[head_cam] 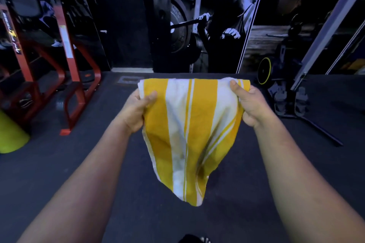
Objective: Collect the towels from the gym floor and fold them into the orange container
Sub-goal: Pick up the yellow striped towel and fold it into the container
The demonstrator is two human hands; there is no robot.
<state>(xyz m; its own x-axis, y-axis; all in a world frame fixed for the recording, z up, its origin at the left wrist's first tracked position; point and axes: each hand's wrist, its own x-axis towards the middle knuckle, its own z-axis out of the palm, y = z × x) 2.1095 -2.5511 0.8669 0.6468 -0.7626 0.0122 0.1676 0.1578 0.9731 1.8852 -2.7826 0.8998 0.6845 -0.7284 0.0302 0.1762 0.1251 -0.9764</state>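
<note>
striped towel (189, 124) between both hands

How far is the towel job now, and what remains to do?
Done: one yellow and white striped cloth towel is off the dark gym floor. In hand: left hand and right hand grip its top corners, and it hangs unfolded. Left: folding it. The orange container is not visible.

A single wide-angle head view looks forward and down from the person's head, close over both outstretched arms, toward the dark floor (98, 154) and far wall (126, 25).
</note>
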